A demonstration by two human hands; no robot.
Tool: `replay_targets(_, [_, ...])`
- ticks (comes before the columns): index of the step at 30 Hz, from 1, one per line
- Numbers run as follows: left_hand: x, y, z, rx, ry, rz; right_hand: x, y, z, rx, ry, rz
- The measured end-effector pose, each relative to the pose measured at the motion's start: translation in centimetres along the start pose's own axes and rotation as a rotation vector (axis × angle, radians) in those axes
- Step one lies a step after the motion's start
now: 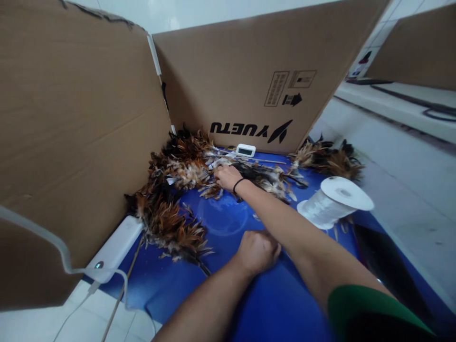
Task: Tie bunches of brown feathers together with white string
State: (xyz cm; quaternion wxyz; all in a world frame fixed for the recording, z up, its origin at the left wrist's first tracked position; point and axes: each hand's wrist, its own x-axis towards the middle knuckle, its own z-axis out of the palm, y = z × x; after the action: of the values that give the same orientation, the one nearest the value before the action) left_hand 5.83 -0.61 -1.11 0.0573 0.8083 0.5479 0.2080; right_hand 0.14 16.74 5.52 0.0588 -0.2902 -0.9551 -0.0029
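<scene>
My right hand point(228, 177), with a dark band on the wrist, reaches into the loose feathers point(261, 175) at the back of the blue surface. Its fingers are bent and drawn together against the feathers; whether they grip one is hidden. Nearer to me, my left hand point(259, 250) is closed in a fist below my right forearm. What it holds, if anything, does not show. To the left lie a brown and black feather bundle point(171, 223) and a further feather pile point(188, 161). A white spool of clear thread point(329, 209) stands right of my right forearm.
Cardboard walls point(228, 85) rise at the back and left. A small white display device point(245, 150) sits by the back wall. A white power bank point(116, 247) with cables leans at left. More feathers point(327, 159) lie at back right; a dark flat object point(388, 266) is at right.
</scene>
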Motion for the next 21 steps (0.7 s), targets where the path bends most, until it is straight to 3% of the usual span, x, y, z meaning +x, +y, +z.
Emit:
replay_targets(4, [0.1,0.0,0.3,0.013,0.010,0.020,0.8,0.4,0.6,-0.043,-0.013,0.043])
replay_targets(8, [0.2,-0.1,0.5,-0.019,0.043,0.029,0.6,0.9,-0.9,-0.029,0.052,0.044])
replay_targets(13, [0.2,-0.1,0.5,-0.032,0.032,0.048,-0.4,0.3,-3.3,0.141,0.322,-0.008])
replay_targets(15, [0.2,-0.1,0.4,-0.035,0.022,0.049,-1.0,-0.3,-4.1,0.247,0.369,-0.033])
replay_targets(18, [0.1,-0.1,0.4,-0.047,0.010,0.048,-1.8,-1.9,-4.8,0.365,0.310,-0.110])
replay_targets(21, [0.1,-0.1,0.7,-0.056,-0.004,0.038,-2.5,-4.1,-5.1,0.396,0.221,-0.303])
